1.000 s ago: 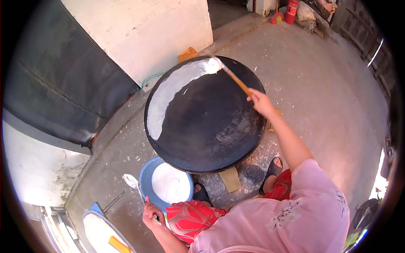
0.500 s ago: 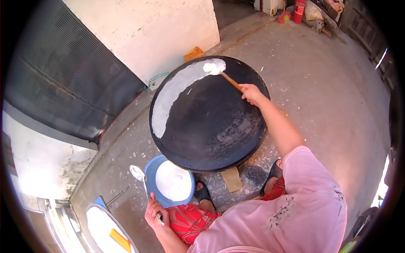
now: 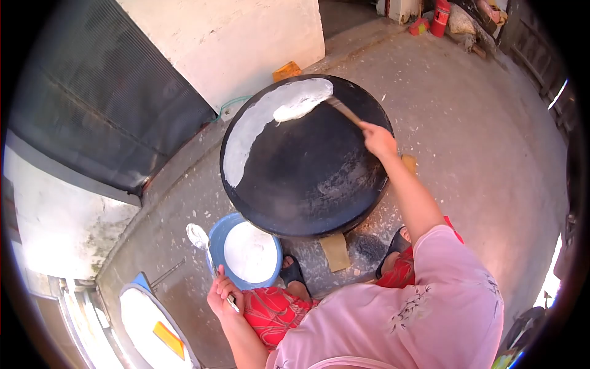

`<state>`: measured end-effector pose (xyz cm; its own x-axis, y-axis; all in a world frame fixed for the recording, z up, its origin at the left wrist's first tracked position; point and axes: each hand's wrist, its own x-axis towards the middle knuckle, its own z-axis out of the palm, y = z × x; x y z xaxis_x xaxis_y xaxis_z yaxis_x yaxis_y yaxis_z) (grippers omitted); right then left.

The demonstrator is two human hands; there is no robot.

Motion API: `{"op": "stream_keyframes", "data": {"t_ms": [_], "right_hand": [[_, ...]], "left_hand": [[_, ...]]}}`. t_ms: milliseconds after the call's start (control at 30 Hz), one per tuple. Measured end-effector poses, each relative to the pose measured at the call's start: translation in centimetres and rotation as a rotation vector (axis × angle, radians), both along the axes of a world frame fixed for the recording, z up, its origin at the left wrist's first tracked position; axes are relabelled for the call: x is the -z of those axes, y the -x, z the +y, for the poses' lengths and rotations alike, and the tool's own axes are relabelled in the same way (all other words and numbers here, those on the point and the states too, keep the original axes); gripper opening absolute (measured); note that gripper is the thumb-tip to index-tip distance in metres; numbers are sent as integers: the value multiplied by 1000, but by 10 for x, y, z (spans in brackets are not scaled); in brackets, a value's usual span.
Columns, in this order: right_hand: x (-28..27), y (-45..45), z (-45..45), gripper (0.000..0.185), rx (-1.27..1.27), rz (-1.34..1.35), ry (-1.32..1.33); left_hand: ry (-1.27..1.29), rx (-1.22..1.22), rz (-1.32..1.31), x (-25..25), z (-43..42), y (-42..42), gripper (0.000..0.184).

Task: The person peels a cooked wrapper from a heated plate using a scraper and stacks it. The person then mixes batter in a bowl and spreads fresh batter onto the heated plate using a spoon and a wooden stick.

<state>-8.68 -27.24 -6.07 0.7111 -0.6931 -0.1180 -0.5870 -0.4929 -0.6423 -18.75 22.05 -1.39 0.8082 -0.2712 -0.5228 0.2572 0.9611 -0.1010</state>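
Observation:
My right hand (image 3: 380, 140) grips the wooden handle of a spreader (image 3: 346, 111) over the far right part of a large round black griddle (image 3: 301, 172). The spreader's working end is blurred beside the wet white batter (image 3: 301, 101). That batter lies in a curved band along the griddle's left and far side, with a thicker blob at its inner edge. Down at the left, my left hand (image 3: 224, 295) is closed around the handle of a ladle (image 3: 198, 237). White batter coats the ladle's bowl, which is raised beside a blue basin (image 3: 216, 237) of white batter.
At lower left stands a white-topped surface (image 3: 138, 313) with an orange scraper (image 3: 168, 339) on it. An orange block (image 3: 286, 71) sits behind the griddle near a white wall (image 3: 233, 43). A red cylinder (image 3: 440, 18) stands at the far right. My sandalled feet are below the griddle.
The spreader in my right hand has moved slightly right and down. White batter now reaches further along the griddle's far side, with a blob left inward. My left hand still holds the ladle.

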Motion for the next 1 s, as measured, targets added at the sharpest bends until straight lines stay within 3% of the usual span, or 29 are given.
{"op": "stream_keyframes", "data": {"t_ms": [33,100,233,333,467,567,633,700,800,900,967,1000], "right_hand": [[6,5,-8,28,83,1,-2],[61,-9,-14,28,-17,-193,-205],[27,-20,57,25,-280,-45,-133],[-4,-20,54,26,-159,2,-218],[36,-32,71,26,-331,-46,-94],[21,-13,55,27,-499,-41,-133],[-10,16,53,26,-298,4,-35],[17,17,40,27,-58,-84,-104],[56,-4,75,26,-367,-175,-204],[13,-5,99,27,-476,24,-88],[16,-6,82,27,-513,21,-247],[0,3,85,27,-388,44,-149]], "left_hand": [[-3,11,9,0,1,2,35],[-14,14,9,1,4,2,35],[-41,12,-1,2,3,0,37],[-55,11,12,-2,4,2,37],[-127,-19,20,-6,2,4,29],[-86,-8,3,2,11,5,36],[-97,2,3,1,11,4,36],[-109,4,9,-1,10,5,36],[-138,9,11,-3,11,4,35],[-124,22,12,0,11,5,35],[-106,35,10,-3,16,4,35],[-112,34,3,-2,16,5,35]]}}
